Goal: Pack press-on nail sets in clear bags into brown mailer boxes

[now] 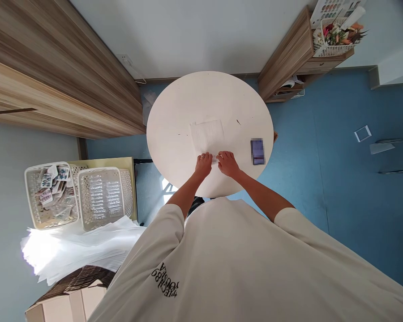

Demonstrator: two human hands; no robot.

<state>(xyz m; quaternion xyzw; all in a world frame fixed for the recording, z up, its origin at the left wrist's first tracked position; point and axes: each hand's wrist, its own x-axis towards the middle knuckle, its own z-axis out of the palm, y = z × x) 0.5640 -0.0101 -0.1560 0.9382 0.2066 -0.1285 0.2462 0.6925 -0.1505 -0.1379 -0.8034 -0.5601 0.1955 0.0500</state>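
Observation:
A thin, wrinkled white sheet (207,134) lies flat on the round table (174,107), its far edge slightly uneven. At its near edge, my left hand (203,164) has its fingers curled down on the sheet, with a ring on one finger. Just to the right, my right hand (227,163) is also closed over that near edge, fingers bent. Only a small gap separates the two hands, and a narrow, rolled or folded strip of the sheet shows between them. My fingertips are partly hidden beneath the hands.
A phone (257,151) lies on the table's right side. To the left, one white basket (28,192) holds small packets, another basket (81,201) clear plastic pieces. White sheets (87,243) are stacked nearby. A wooden cabinet (285,49) stands back right.

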